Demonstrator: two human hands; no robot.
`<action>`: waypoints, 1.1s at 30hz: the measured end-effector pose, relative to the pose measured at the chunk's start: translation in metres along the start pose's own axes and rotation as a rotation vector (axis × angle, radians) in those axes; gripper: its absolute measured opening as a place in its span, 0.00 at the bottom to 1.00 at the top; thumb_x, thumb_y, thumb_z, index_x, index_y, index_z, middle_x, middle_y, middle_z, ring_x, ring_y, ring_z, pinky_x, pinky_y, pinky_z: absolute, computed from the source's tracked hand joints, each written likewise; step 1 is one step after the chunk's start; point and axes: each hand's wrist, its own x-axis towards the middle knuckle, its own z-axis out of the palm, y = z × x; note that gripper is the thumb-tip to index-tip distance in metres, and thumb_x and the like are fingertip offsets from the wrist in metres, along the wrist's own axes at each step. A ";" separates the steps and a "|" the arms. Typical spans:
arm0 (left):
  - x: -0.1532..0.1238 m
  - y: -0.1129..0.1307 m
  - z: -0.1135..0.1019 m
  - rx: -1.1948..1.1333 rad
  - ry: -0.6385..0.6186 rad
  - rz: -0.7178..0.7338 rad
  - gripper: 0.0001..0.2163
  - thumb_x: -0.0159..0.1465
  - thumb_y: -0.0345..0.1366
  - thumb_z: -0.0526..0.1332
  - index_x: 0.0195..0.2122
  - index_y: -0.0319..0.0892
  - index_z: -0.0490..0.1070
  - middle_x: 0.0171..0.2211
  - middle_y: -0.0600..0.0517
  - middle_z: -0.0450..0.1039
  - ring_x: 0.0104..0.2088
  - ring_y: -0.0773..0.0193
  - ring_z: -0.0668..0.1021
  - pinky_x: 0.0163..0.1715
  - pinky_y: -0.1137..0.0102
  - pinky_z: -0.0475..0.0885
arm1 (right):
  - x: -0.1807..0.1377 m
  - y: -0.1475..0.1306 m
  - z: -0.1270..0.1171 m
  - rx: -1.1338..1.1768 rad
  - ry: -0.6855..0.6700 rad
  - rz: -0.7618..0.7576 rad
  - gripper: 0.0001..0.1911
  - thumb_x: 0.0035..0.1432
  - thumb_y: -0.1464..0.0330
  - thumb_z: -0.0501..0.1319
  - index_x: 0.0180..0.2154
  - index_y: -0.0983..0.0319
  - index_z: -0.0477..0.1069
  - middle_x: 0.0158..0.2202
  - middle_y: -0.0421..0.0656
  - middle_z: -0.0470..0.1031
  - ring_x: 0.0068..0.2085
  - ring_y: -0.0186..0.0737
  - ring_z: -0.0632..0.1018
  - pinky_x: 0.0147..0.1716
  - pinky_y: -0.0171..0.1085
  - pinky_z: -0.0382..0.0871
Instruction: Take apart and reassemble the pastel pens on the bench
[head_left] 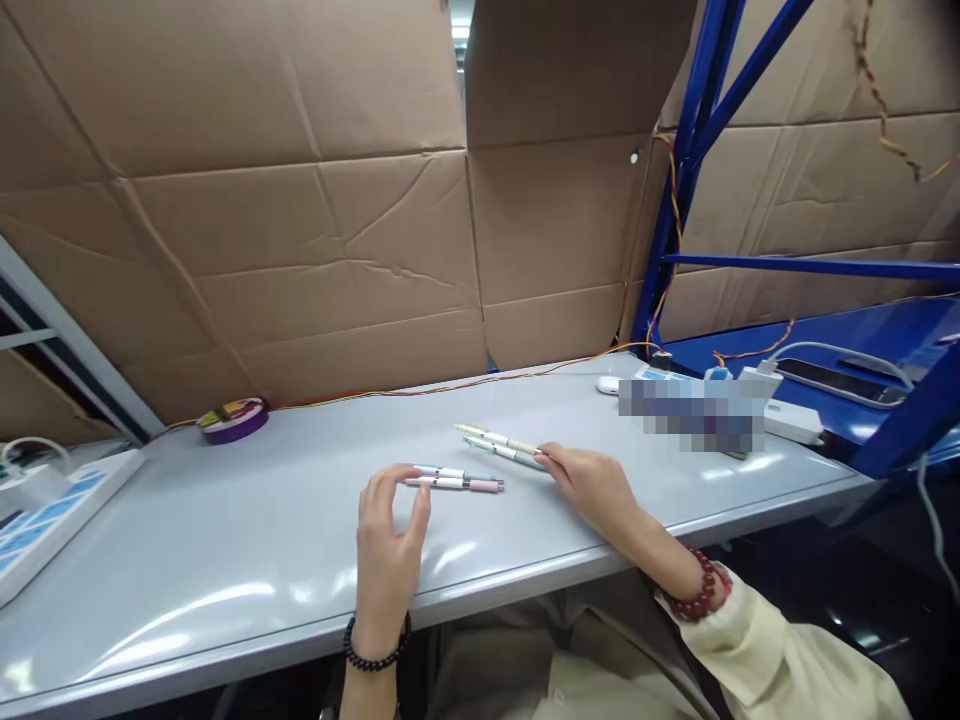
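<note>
On the counter (262, 530), the right hand (596, 490) pinches the cream pen (493, 437) by its end, apparently to leave its length uncovered beside the green pen (498, 452). The left hand's (388, 535) grip is spread around the ends of the pink pen (454, 483) and blue pen (452, 473), probably convenient lying side by side; contact is unclear.

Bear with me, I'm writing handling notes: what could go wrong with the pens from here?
The cream pen, pinched by the right hand, might knock the green pen close beside it if moved. The left hand, close to the pink pen, might nudge it. A rolling pen could drop off the front edge of the table.
</note>
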 end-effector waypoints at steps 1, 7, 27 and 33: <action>0.001 -0.002 -0.002 0.144 -0.044 0.053 0.09 0.62 0.42 0.53 0.38 0.46 0.68 0.41 0.49 0.69 0.46 0.54 0.68 0.47 0.58 0.62 | 0.000 0.000 0.000 -0.021 -0.032 -0.001 0.15 0.65 0.63 0.48 0.36 0.59 0.72 0.23 0.41 0.76 0.23 0.38 0.75 0.20 0.33 0.53; 0.004 -0.014 0.001 0.407 -0.325 0.131 0.12 0.62 0.37 0.53 0.47 0.47 0.66 0.49 0.50 0.68 0.52 0.53 0.66 0.50 0.56 0.61 | -0.004 -0.010 0.002 -0.126 -0.123 0.015 0.12 0.63 0.62 0.51 0.36 0.59 0.69 0.25 0.41 0.76 0.26 0.39 0.76 0.20 0.34 0.54; 0.003 -0.010 0.002 0.143 -0.490 -0.020 0.06 0.59 0.38 0.59 0.35 0.51 0.75 0.32 0.50 0.69 0.36 0.54 0.69 0.40 0.61 0.64 | -0.003 0.018 -0.025 -0.113 -0.111 -0.099 0.11 0.54 0.78 0.57 0.23 0.61 0.70 0.22 0.44 0.73 0.31 0.44 0.71 0.24 0.36 0.59; 0.003 -0.002 -0.001 0.027 -0.536 0.009 0.08 0.63 0.36 0.54 0.37 0.49 0.73 0.37 0.50 0.68 0.39 0.58 0.71 0.39 0.67 0.65 | -0.001 0.002 -0.037 0.105 -0.035 -0.064 0.07 0.59 0.72 0.55 0.35 0.60 0.73 0.29 0.43 0.74 0.33 0.40 0.73 0.27 0.35 0.65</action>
